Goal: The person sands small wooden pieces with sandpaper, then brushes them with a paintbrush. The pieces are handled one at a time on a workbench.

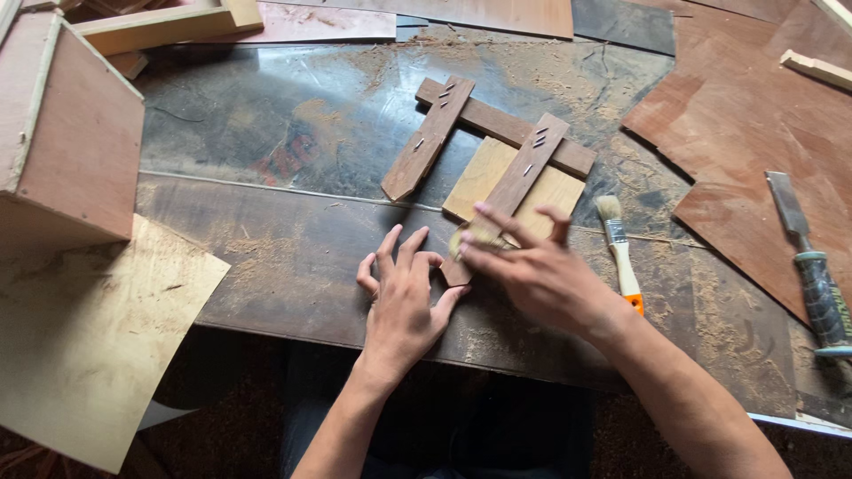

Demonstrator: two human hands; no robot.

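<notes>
Item: small dark-brown wooden frame (484,146) of three flat slats, one long crosspiece with two pointed, picket-shaped uprights stapled across it; metal staples show at both joints. Lies flat on the dark, dusty worktop (266,133), at the centre of the head view. The right-hand picket lies across a pale rectangular plywood offcut (484,173); its pointed lower end reaches the hands.

Left hand (404,297): palm down on the worktop, fingers spread and slightly curled, thumb tip just beside the pointed end of the right-hand picket. Holds nothing.

Right hand (532,266): blurred, laid over the lower part of the same picket, fingers extended and fanned apart. A pale, bristly tuft shows under the fingertips; what it is and whether it is gripped cannot be told.

Surroundings: small paintbrush with pale bristles, cream handle and orange tip (619,253), on the worktop just right of the right hand. Chisel with steel blade and dark green handle (812,270), far right, on reddish-brown veneer sheets (737,115). Open reddish wooden box with pale edges (67,133), far left. Pale, stained plywood sheet (80,328), lower left. Sawdust scattered over the worktop.
</notes>
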